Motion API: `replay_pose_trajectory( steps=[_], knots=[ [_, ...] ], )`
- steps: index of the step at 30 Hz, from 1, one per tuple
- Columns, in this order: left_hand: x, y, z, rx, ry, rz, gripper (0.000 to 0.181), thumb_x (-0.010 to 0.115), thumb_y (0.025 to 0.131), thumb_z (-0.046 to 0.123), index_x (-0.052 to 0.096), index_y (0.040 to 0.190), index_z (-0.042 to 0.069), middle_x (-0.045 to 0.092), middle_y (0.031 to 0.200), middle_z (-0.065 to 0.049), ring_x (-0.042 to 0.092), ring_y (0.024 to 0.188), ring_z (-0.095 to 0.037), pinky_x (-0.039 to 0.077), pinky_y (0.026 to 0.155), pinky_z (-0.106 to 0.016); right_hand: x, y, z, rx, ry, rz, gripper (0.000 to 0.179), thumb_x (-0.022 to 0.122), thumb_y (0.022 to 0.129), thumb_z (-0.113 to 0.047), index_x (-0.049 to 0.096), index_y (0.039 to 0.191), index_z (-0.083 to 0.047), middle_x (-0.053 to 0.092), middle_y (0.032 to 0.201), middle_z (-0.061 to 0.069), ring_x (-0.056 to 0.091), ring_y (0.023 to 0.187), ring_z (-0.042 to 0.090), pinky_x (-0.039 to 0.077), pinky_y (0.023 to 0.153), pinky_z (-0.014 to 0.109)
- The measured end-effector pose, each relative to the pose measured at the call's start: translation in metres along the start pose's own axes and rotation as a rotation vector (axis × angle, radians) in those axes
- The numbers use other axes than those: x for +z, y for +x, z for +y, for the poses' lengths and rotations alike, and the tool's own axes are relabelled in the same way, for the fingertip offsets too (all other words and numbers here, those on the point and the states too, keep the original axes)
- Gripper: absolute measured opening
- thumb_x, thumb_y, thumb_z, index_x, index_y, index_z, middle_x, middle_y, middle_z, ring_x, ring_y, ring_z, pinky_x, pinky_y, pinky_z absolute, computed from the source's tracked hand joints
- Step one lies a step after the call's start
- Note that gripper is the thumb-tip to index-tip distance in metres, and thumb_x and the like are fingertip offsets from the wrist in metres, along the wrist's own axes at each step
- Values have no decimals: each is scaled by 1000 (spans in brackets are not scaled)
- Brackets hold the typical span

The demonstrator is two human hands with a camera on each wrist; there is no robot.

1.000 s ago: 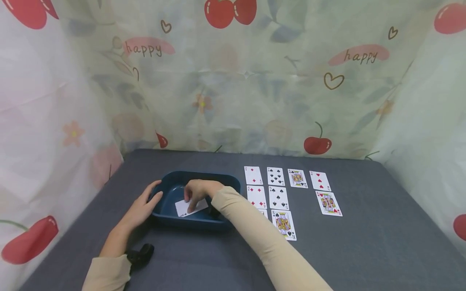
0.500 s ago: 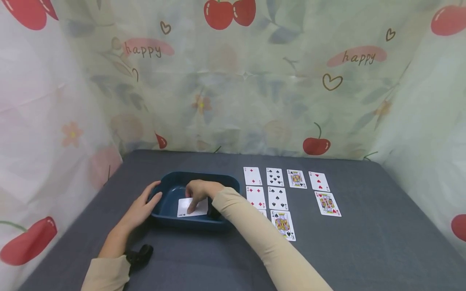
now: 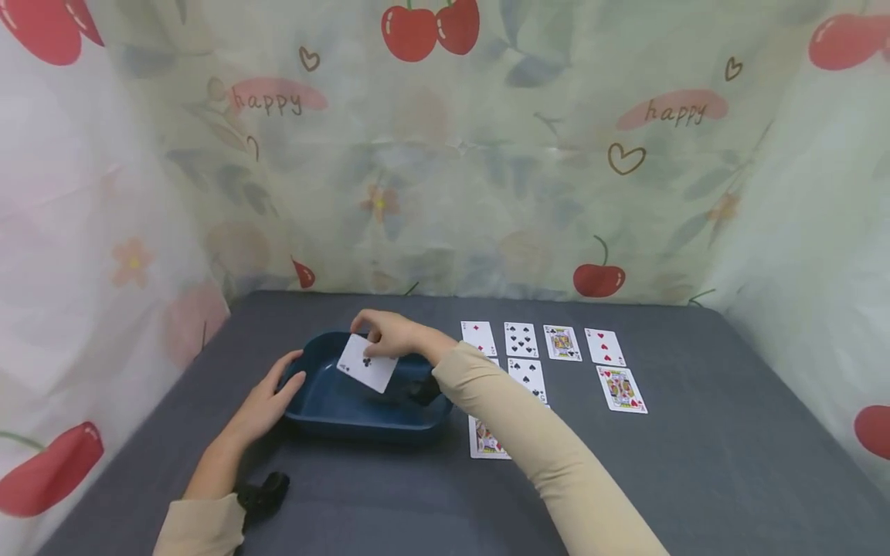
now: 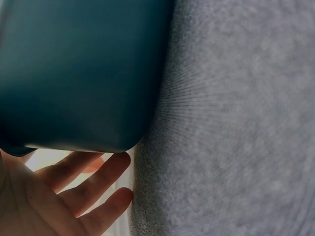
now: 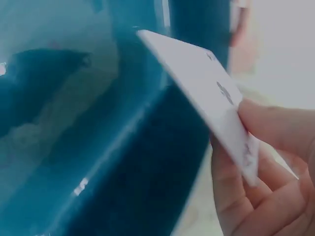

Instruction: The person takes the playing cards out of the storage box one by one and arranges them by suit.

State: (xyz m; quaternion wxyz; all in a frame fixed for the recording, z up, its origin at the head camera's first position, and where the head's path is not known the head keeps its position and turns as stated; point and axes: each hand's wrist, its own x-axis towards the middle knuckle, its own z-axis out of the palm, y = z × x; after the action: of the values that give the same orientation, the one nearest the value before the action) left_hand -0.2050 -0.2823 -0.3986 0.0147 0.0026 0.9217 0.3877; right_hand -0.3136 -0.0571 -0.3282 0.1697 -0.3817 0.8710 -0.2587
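Observation:
My right hand (image 3: 398, 337) pinches a playing card (image 3: 378, 374), an ace of clubs, between thumb and fingers. Tilted, the card hangs over the dark blue plastic basin (image 3: 348, 432), its face visible in the head view. From the right wrist view, the thumb (image 5: 275, 125) presses on the face and the fingers lie behind it. At the basin's left end my left hand (image 3: 263, 405) holds the rim, thumb over the edge. Several of its fingers (image 4: 98, 187) touch the outer end wall from below the rim in the left wrist view.
Face-up cards lie in columns right of the basin: diamonds (image 3: 478, 335), spades (image 3: 526, 378), a black king (image 3: 562, 343), hearts (image 3: 606, 347) and a red king (image 3: 622, 389). My right sleeve (image 3: 528, 425) covers part of them. A printed curtain (image 3: 445, 193) surrounds the grey table (image 3: 730, 463).
The ace of clubs lay flat on the basin's floor under my right fingers; now it is lifted and tilted in that hand. My left hand stays at the basin's rim. The view shifts slightly.

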Motion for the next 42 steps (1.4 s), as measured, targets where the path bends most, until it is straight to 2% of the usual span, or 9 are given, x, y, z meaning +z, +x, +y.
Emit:
replay_pose_trajectory(
  steps=[7, 12, 17, 21, 23, 28, 30, 35, 42],
  knots=[
    [0, -1, 1, 33, -9, -1, 63, 31, 99, 48, 14, 149, 13, 11, 153, -28, 16, 137, -52, 23, 102, -69, -29, -38, 18, -100, 73, 143, 19, 60, 89, -8, 60, 107, -5, 64, 105, 14, 63, 87, 19, 50, 67, 18],
    [2, -1, 0, 38, -5, -5, 61, 32, 100, 44, 14, 149, 13, 10, 153, -29, 15, 137, -53, 23, 101, -68, -39, -77, 41, -72, 162, 225, 18, 60, 88, -8, 63, 105, -2, 65, 109, 14, 66, 97, 23, 52, 70, 21],
    [1, -3, 0, 24, 8, -13, 62, 31, 100, 45, 13, 149, 13, 10, 153, -29, 16, 136, -54, 25, 100, -69, -42, -120, 75, -17, 248, 327, 19, 59, 89, -8, 63, 106, -1, 64, 106, 17, 66, 94, 23, 51, 68, 22],
    [0, -3, 1, 25, 6, -14, 62, 31, 100, 46, 13, 150, 14, 9, 153, -30, 16, 136, -54, 25, 100, -69, -46, -153, 100, 58, 238, 419, 22, 60, 89, -11, 62, 109, -2, 61, 109, 17, 63, 95, 23, 50, 71, 24],
    [1, -2, 0, 29, 7, -13, 62, 31, 100, 46, 13, 149, 13, 10, 153, -30, 16, 136, -54, 25, 100, -69, -48, -169, 113, 111, 217, 463, 23, 60, 89, -12, 62, 110, -3, 61, 113, 17, 60, 101, 24, 49, 76, 27],
    [2, -1, -1, 28, 4, -3, 62, 33, 100, 45, 14, 149, 12, 11, 153, -29, 16, 136, -53, 24, 99, -69, -45, -200, 144, 273, 206, 549, 28, 59, 89, -12, 59, 115, -3, 58, 121, 19, 53, 112, 32, 47, 90, 43],
    [2, -1, -2, 24, 3, -3, 62, 33, 100, 45, 14, 149, 12, 11, 153, -29, 16, 136, -53, 24, 100, -69, -43, -209, 156, 342, 195, 568, 29, 58, 89, -13, 58, 116, -3, 56, 123, 20, 51, 115, 35, 46, 91, 47],
    [2, 0, -2, 23, 11, -11, 62, 31, 100, 46, 13, 149, 13, 10, 153, -29, 14, 137, -53, 22, 101, -69, -34, -224, 180, 476, 197, 565, 30, 58, 88, -13, 57, 116, -1, 54, 122, 25, 50, 113, 38, 47, 86, 46],
    [2, -1, 0, 18, 22, -12, 63, 32, 100, 46, 13, 149, 13, 11, 153, -29, 16, 136, -53, 23, 100, -69, -23, -233, 194, 502, 196, 545, 30, 59, 86, -8, 59, 113, 4, 55, 115, 29, 52, 105, 37, 48, 72, 34]
  ],
)
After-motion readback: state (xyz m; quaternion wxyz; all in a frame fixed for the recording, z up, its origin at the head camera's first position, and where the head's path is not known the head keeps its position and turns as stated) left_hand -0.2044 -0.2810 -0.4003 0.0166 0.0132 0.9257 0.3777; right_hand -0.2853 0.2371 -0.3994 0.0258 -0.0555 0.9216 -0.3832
